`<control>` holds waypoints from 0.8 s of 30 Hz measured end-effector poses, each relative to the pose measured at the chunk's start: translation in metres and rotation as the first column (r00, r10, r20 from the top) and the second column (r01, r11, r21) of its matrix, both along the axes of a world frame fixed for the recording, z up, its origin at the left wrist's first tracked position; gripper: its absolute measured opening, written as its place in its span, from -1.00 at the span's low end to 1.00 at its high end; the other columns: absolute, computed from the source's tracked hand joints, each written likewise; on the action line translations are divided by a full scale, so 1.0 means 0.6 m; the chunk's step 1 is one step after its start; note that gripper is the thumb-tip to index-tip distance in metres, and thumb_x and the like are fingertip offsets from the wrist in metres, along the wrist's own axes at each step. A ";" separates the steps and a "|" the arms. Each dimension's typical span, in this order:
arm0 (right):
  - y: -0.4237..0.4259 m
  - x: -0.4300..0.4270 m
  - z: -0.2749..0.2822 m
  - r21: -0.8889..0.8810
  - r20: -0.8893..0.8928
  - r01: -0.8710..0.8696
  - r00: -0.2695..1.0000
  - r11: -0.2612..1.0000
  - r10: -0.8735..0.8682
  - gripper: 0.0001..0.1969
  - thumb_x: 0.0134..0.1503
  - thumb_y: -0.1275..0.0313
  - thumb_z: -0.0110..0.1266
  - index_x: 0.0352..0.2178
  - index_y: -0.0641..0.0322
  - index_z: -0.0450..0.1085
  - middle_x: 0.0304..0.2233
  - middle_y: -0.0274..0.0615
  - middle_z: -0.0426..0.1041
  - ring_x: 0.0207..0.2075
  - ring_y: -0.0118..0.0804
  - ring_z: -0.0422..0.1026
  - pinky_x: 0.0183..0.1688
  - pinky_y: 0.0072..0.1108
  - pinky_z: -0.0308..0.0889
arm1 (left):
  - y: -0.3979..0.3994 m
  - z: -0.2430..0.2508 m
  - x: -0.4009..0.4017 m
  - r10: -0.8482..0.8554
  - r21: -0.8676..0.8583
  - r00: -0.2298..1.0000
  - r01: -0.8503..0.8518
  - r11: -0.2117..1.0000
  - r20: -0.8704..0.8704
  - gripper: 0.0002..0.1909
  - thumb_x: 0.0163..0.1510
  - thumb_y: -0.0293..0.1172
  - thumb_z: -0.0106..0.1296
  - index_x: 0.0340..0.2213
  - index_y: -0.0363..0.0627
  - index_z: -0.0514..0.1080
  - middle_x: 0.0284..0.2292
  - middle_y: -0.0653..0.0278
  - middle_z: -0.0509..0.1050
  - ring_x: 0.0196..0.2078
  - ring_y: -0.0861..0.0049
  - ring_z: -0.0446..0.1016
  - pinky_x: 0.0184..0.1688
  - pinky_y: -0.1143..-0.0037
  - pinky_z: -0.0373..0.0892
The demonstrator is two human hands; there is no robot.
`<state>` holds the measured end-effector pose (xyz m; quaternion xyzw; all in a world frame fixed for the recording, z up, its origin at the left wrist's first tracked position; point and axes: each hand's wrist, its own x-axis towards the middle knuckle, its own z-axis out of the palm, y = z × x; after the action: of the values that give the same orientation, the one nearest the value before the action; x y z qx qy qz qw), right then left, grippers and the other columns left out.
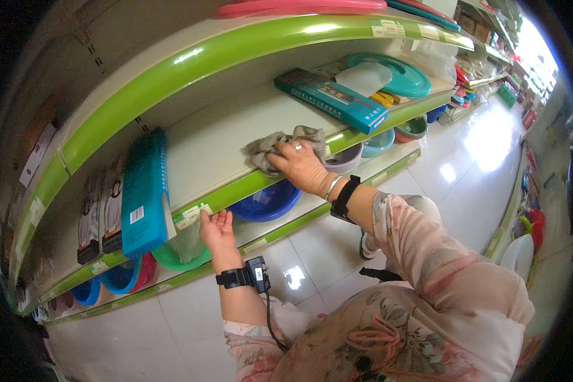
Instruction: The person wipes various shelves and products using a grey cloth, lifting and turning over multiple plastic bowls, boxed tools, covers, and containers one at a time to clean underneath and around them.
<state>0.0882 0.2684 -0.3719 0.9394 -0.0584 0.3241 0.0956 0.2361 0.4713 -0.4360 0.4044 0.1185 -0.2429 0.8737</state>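
My right hand (300,167) presses a crumpled grey cloth (266,148) onto the front part of a pale shelf board (210,138), close to its green edge strip (248,187). My left hand (218,231) is lower and to the left, palm turned up and fingers loosely bent. Its fingertips are at the strip beside a price label (191,215), with nothing seen in the palm. Left of the bare board stands a teal box (145,196). Another teal box (334,100) lies at the right and overhangs the shelf edge.
Beneath this shelf sit a blue basin (267,203), a green basin (181,253) and several other basins. A teal lid (406,76) lies at the far right. Above, a green-edged shelf (248,40) juts out. Shiny floor tiles (296,258) run alongside, with more goods across the aisle.
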 end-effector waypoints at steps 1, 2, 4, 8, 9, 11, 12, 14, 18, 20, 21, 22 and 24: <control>0.002 -0.003 0.001 -0.030 0.028 -0.039 0.999 0.999 0.040 -0.67 -0.14 0.45 -0.11 -0.24 0.01 0.31 -0.27 -0.20 0.26 -0.23 -0.23 0.27 -0.15 -0.41 0.11 | 0.001 -0.002 0.001 -0.006 0.007 1.000 0.006 1.000 0.004 -0.69 0.08 -0.17 -0.18 -0.30 -0.19 0.27 -0.43 0.23 0.37 -0.43 0.51 0.33 -0.27 0.43 0.33; -0.008 -0.009 -0.001 -0.024 0.032 -0.034 0.999 0.999 0.034 -0.67 -0.14 0.45 -0.11 -0.24 0.01 0.31 -0.27 -0.20 0.26 -0.23 -0.23 0.27 -0.15 -0.41 0.11 | 0.001 -0.003 0.003 -0.013 0.014 1.000 0.013 1.000 0.015 -0.69 0.08 -0.17 -0.18 -0.30 -0.19 0.27 -0.43 0.23 0.36 -0.43 0.51 0.33 -0.26 0.43 0.33; -0.032 -0.036 -0.007 -0.114 -0.033 -0.126 0.992 0.985 0.123 -0.64 -0.13 0.44 -0.10 -0.20 -0.01 0.30 -0.19 -0.23 0.23 -0.18 -0.28 0.24 -0.13 -0.44 0.10 | 0.007 0.000 0.003 -0.028 0.015 0.999 0.027 1.000 0.045 -0.69 0.08 -0.17 -0.18 -0.29 -0.18 0.28 -0.44 0.25 0.36 -0.43 0.52 0.33 -0.25 0.42 0.32; -0.082 -0.095 -0.039 -0.065 -0.020 -0.005 1.000 0.998 0.004 -0.62 -0.15 0.43 -0.08 -0.19 -0.01 0.29 -0.16 -0.28 0.21 -0.16 -0.31 0.23 -0.12 -0.47 0.10 | 0.005 -0.002 -0.002 -0.052 0.004 0.996 0.052 0.999 0.076 -0.70 0.08 -0.17 -0.18 -0.30 -0.16 0.28 -0.43 0.26 0.37 -0.41 0.52 0.33 -0.21 0.41 0.31; -0.093 -0.108 -0.045 -0.056 -0.020 0.003 1.000 0.998 -0.004 -0.62 -0.15 0.43 -0.08 -0.19 -0.01 0.29 -0.16 -0.28 0.21 -0.16 -0.31 0.23 -0.12 -0.47 0.10 | 0.004 -0.004 0.000 -0.043 0.016 0.996 0.042 0.999 0.076 -0.71 0.08 -0.17 -0.18 -0.31 -0.15 0.28 -0.43 0.27 0.37 -0.40 0.52 0.33 -0.19 0.39 0.30; -0.117 -0.135 -0.056 -0.053 -0.048 0.134 0.989 0.990 -0.137 -0.61 -0.15 0.43 -0.08 -0.18 -0.01 0.29 -0.16 -0.26 0.21 -0.16 -0.31 0.23 -0.12 -0.48 0.11 | 0.002 -0.008 0.001 -0.047 0.038 0.996 0.044 0.998 0.077 -0.71 0.07 -0.16 -0.17 -0.31 -0.14 0.28 -0.42 0.27 0.37 -0.39 0.51 0.32 -0.17 0.38 0.29; -0.130 -0.143 -0.060 -0.041 -0.025 0.173 0.984 0.984 -0.174 -0.61 -0.14 0.44 -0.09 -0.17 -0.01 0.29 -0.16 -0.23 0.20 -0.18 -0.28 0.24 -0.13 -0.48 0.12 | 0.002 -0.006 0.000 -0.024 0.032 0.998 0.022 0.999 0.060 -0.72 0.06 -0.17 -0.14 -0.33 -0.15 0.28 -0.42 0.27 0.35 -0.39 0.51 0.32 -0.17 0.39 0.28; -0.157 -0.169 -0.067 -0.019 -0.012 0.231 0.973 0.973 -0.232 -0.61 -0.14 0.45 -0.09 -0.17 -0.01 0.28 -0.16 -0.22 0.20 -0.18 -0.26 0.24 -0.13 -0.47 0.13 | -0.002 -0.004 -0.004 0.012 0.046 0.999 -0.014 0.999 0.034 -0.72 0.04 -0.17 -0.11 -0.35 -0.16 0.26 -0.42 0.27 0.32 -0.38 0.51 0.30 -0.15 0.41 0.28; -0.177 -0.192 -0.068 -0.006 0.011 0.248 0.969 0.969 -0.248 -0.61 -0.13 0.46 -0.10 -0.17 0.00 0.29 -0.17 -0.20 0.20 -0.18 -0.23 0.23 -0.14 -0.46 0.15 | -0.001 -0.010 0.002 0.026 0.054 0.998 -0.030 0.998 0.065 -0.71 0.06 -0.13 -0.16 -0.34 -0.10 0.29 -0.43 0.31 0.35 -0.40 0.54 0.30 -0.15 0.35 0.27; -0.188 -0.206 -0.068 -0.007 0.002 0.238 0.971 0.971 -0.238 -0.61 -0.13 0.46 -0.10 -0.17 0.00 0.29 -0.18 -0.21 0.20 -0.18 -0.23 0.23 -0.13 -0.46 0.15 | -0.005 -0.014 0.004 0.070 0.060 0.997 -0.072 0.996 0.037 -0.70 0.06 -0.11 -0.17 -0.33 -0.10 0.29 -0.40 0.31 0.35 -0.40 0.56 0.29 -0.17 0.37 0.27; -0.195 -0.215 -0.069 -0.023 -0.001 0.228 0.974 0.973 -0.228 -0.61 -0.13 0.46 -0.10 -0.17 0.00 0.28 -0.19 -0.22 0.20 -0.18 -0.23 0.23 -0.13 -0.46 0.15 | -0.010 -0.006 -0.004 0.063 0.066 0.997 -0.065 0.996 0.042 -0.70 0.06 -0.11 -0.17 -0.33 -0.10 0.29 -0.40 0.31 0.35 -0.40 0.56 0.29 -0.17 0.37 0.27; -0.203 -0.223 -0.071 -0.038 -0.004 0.218 0.976 0.975 -0.218 -0.61 -0.13 0.46 -0.10 -0.17 -0.01 0.28 -0.20 -0.23 0.20 -0.18 -0.23 0.23 -0.12 -0.45 0.15 | -0.015 0.001 -0.017 0.019 0.070 0.999 -0.022 0.997 0.050 -0.71 0.06 -0.11 -0.18 -0.37 -0.08 0.30 -0.43 0.32 0.36 -0.42 0.57 0.31 -0.21 0.39 0.29; -0.215 -0.232 -0.065 -0.038 -0.038 0.207 0.977 0.978 -0.208 -0.60 -0.13 0.46 -0.10 -0.16 -0.01 0.28 -0.20 -0.25 0.20 -0.17 -0.23 0.23 -0.12 -0.45 0.15 | -0.018 0.006 -0.039 -0.025 0.083 0.997 0.019 0.996 0.070 -0.71 0.06 -0.10 -0.18 -0.40 -0.07 0.30 -0.47 0.33 0.37 -0.44 0.58 0.32 -0.26 0.40 0.31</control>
<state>-0.0511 0.1397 -0.4111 0.9329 -0.1486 0.2937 0.1460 0.2125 0.4605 -0.4323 0.4495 0.0927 -0.2330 0.8573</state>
